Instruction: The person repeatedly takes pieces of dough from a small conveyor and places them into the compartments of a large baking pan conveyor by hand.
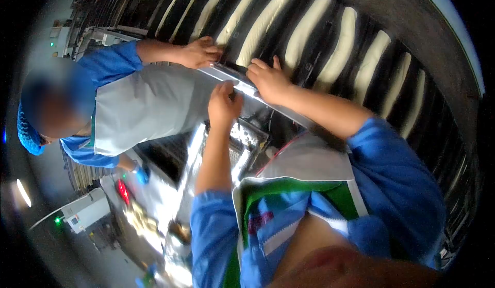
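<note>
Long pale dough strips [267,21] lie side by side in the grooves of a dark ridged tray [278,33]. My right hand [269,83] rests at the near edge of this tray, its fingers apart, close to the ends of two strips. Below the shiny metal edge [232,78], my left hand [224,105] has its fingers curled in; what they hold, if anything, is hidden. To the left, a co-worker's hand [200,53] touches the same edge beside another strip.
The co-worker, in a grey apron [149,105], stands close on the left, with a blue-gloved hand [141,175] lower down. A perforated metal tray [242,141] lies below my left hand. A grey machine box [88,210] stands at the lower left.
</note>
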Demonstrator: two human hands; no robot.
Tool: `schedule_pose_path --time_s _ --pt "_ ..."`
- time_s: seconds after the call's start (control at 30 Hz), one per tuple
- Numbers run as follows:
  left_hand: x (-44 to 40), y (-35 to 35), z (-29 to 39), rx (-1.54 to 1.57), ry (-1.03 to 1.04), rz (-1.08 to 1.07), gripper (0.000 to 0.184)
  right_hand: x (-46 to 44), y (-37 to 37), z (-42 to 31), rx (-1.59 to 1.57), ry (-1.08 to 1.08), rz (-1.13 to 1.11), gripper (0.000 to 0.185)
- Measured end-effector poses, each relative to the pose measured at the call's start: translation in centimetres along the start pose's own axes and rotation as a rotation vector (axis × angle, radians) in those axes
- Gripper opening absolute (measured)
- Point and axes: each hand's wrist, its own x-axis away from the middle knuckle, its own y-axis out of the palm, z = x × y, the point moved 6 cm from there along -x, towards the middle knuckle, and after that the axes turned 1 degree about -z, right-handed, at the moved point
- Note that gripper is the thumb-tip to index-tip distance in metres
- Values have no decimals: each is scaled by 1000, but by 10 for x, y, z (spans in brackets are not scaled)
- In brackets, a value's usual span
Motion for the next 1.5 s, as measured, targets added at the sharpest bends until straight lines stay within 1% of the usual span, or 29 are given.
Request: schedule_pose_path --time_s 0.07,0.13,0.2,0.23,0.27,0.33,0.37,0.4,0.43,0.47,0.53,0.57,0.6,0.67,0.73,0.8,0.83,0.87,0.93,1.0,1.03,1.07,1.13,1.17,1.2,1.27,1.3,1.4,1.5 --pt "26 -10 -18 31 -56 12 24 -20 -16 -3 -5 -3 -25 39" --pt "60 -18 -48 -38 -149 60 22 -50 -18 5 -68 141 -355 37" --pt "116 -16 -95 135 -333 130 22 -87 -34 9 83 68 -107 36" --pt "145 -16 -116 129 -422 111 23 -113 -34 17 172 55 -61 32" --pt "177 -22 -130 123 -506 87 24 -130 -24 25 183 130 -3 32" --pt "224 -36 -129 48 -743 47 28 -159 -1 39 63 172 -95 34" --pt "264 -38 -146 -15 -688 58 30 -169 -6 28 62 165 -88 34" --pt "295 -36 -159 -76 -638 65 31 -180 -9 18 180 119 -277 35" --pt "311 -42 -157 16 -815 75 31 -184 -5 11 300 70 -471 35" --pt "328 -45 -147 116 -997 80 31 -192 6 17 302 58 -484 35" --pt "360 -52 -134 97 -1122 168 30 -206 14 24 219 2 -383 35" --pt "366 -56 -128 91 -1088 157 30 -200 8 29 87 53 -339 34" --pt "386 -54 -137 92 -1091 166 30 -200 14 38 -31 107 -220 35" --pt "434 -40 -166 155 -1223 241 31 -167 -13 33 -52 50 142 37" --pt "431 -45 -161 100 -1225 213 32 -131 -13 42 -179 70 203 38" --pt "405 -51 -153 -17 -1083 231 32 -87 -12 56 -10 134 102 40" --pt "393 -56 -150 74 -1177 243 31 -61 -25 57 27 115 116 41" --pt "382 -60 -151 79 -1180 249 31 -35 -39 58 62 96 129 41" --pt "358 -67 -153 46 -1054 261 30 8 -60 71 55 218 157 43" --pt "340 -71 -163 45 -1011 237 30 45 -71 87 179 338 72 45" --pt "331 -71 -167 40 -959 210 30 63 -81 91 159 309 157 46" --pt "325 -72 -172 56 -922 180 30 82 -86 98 165 420 128 46" --pt "306 -70 -180 -24 -820 153 30 118 -100 113 217 447 204 45" --pt "317 -52 -211 122 -753 267 28 135 -107 118 240 584 134 45" --pt "303 -63 -196 95 -729 194 28 155 -115 123 249 603 141 47" --pt "298 -60 -203 56 -695 167 29 188 -131 127 377 845 51 51" --pt "293 -60 -206 62 -678 157 29 203 -140 129 354 973 -28 53" --pt "286 -53 -212 71 -618 92 29 254 -152 132 368 1068 67 53" --pt "280 -55 -206 93 -540 156 26 286 -153 140 370 1189 20 56"
